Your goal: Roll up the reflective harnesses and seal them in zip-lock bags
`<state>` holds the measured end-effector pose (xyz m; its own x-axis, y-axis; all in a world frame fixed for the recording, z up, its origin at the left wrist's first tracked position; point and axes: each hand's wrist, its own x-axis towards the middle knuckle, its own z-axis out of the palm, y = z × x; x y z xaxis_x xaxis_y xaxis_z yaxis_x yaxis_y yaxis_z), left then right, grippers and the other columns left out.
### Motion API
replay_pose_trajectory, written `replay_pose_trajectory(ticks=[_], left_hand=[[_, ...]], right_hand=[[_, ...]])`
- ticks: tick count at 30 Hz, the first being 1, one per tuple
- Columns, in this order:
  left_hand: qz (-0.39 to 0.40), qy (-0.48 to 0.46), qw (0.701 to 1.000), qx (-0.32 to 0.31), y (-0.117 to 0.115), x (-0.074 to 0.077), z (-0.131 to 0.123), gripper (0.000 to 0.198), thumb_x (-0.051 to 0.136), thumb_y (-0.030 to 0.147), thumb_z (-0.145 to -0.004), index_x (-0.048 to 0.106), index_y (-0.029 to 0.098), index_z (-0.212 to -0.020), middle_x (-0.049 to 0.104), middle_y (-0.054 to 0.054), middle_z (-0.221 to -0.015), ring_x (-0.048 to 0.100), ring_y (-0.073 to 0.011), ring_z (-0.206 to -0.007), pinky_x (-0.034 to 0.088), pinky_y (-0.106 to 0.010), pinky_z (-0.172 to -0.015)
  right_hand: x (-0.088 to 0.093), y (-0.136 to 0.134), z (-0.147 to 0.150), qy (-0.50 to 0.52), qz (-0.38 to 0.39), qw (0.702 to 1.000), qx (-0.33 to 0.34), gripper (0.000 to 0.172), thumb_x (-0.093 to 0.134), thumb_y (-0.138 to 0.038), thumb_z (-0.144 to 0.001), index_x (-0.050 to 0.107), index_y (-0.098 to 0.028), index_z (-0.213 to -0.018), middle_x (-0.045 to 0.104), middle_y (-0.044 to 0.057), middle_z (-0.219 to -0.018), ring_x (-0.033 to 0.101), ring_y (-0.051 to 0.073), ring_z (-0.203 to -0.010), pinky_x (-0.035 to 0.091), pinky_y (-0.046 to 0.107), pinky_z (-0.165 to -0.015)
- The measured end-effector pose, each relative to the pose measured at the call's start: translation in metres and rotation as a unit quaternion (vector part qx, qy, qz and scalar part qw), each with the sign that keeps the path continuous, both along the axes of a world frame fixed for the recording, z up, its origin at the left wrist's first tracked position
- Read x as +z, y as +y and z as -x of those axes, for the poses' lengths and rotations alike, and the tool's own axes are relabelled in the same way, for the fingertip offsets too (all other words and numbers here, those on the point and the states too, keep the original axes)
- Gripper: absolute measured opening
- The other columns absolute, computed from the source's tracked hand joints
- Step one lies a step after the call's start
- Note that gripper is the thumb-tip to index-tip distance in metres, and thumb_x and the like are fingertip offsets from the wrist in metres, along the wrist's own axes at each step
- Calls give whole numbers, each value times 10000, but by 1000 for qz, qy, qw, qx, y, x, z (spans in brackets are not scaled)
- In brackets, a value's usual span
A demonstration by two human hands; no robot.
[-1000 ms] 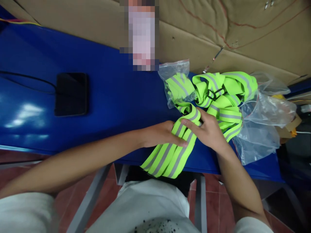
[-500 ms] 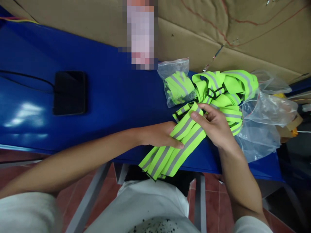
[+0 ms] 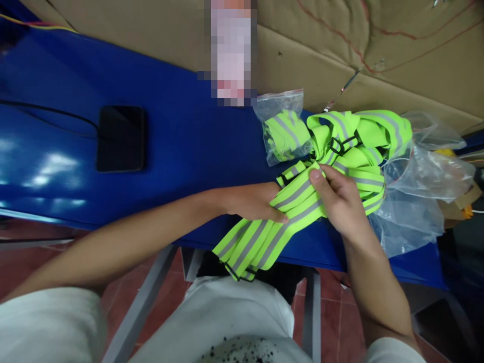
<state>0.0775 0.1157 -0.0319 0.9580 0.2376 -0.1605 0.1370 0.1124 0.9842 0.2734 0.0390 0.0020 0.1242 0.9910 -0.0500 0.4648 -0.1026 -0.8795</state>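
Observation:
A folded bundle of neon yellow-green reflective straps (image 3: 260,237) with grey stripes slants over the table's front edge, black buckle parts at its lower end. My left hand (image 3: 257,201) is closed round its middle, thumb on top, the other fingers hidden beneath. At the upper end my right hand (image 3: 336,194) pinches the straps between thumb and fingers. Just beyond lies a loose heap of similar straps (image 3: 381,131) with a black buckle (image 3: 342,145). Left of the heap, a clear zip bag (image 3: 283,131) holds a folded strap.
Clear plastic bags (image 3: 412,217) lie to the right of the heap. A black square box (image 3: 121,138) with a cable sits on the blue table (image 3: 196,136) at left. Brown cardboard (image 3: 302,60) runs along the back, with a pixelated patch in front of it.
The view has shifted slightly, so things on the table appear a little farther right. Both hands keep hold of the strap bundle, whose right side now bends more near my right hand.

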Motion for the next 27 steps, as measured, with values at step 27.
replay_pose_trajectory(ticks=[27], left_hand=[[150, -11, 987, 60, -30, -11, -8, 183, 735, 247, -862, 776, 132, -998, 800, -101, -1026, 746, -233, -1027, 556, -372, -997]], right_hand=[[-14, -3, 7, -155, -11, 970, 188, 614, 617, -574, -950, 542, -239, -1459, 609, 132, -1413, 600, 308, -1310, 511, 486, -1090]])
